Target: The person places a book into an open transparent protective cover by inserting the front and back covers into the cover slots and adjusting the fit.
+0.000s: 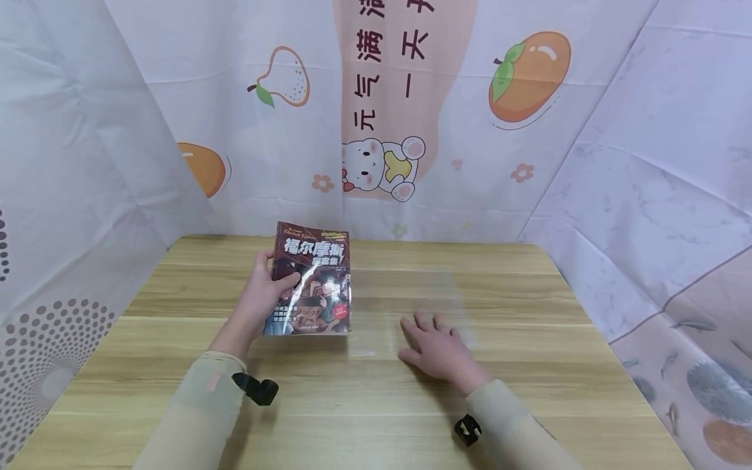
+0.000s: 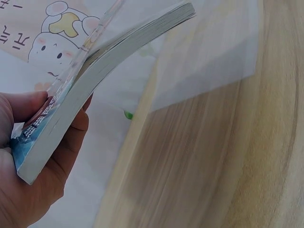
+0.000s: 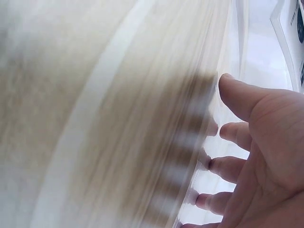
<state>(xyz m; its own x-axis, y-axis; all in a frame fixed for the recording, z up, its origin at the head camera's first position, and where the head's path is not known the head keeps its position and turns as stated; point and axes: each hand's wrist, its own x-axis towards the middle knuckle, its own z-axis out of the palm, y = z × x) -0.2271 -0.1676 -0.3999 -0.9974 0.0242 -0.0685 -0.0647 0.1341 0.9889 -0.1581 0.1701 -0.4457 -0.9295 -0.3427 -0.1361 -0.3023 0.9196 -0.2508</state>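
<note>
A paperback book (image 1: 320, 287) with a dark, illustrated cover and white Chinese title is held up in my left hand (image 1: 271, 294). The thumb lies across its front cover and the fingers go behind it. In the left wrist view the page edges of the book (image 2: 71, 109) face the camera, and its far part bends away. A clear plastic sheet (image 1: 371, 294) lies flat on the table beside the book. My right hand (image 1: 437, 346) is spread palm down at the sheet's right part, fingertips at the surface. Nothing is gripped in the right hand (image 3: 266, 137).
The wooden table (image 1: 376, 411) has its far edge close to a printed curtain (image 1: 235, 130) with fruit and a cartoon bear. More patterned cloth (image 1: 664, 196) hangs at the right side. A black strap device (image 1: 256, 389) sits at the left wrist.
</note>
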